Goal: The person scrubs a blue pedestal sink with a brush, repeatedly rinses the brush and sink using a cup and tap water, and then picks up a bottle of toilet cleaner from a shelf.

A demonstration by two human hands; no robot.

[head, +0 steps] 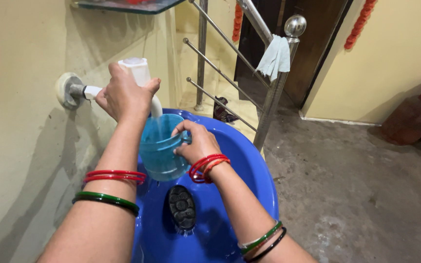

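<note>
We note our left hand [125, 95] gripping the white tap [137, 73] at 11 o'clock, our right hand [198, 141] clasping the blue mug [159, 151] beneath, water running, filling apparently unfinished above the blue tub [249, 160].

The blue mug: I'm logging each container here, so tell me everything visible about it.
The blue mug looks like translucent plastic, upright, held over the blue tub under the white tap. Water streams into it. The right hand grips its handle side; the left hand is on the tap, not the mug.
</note>
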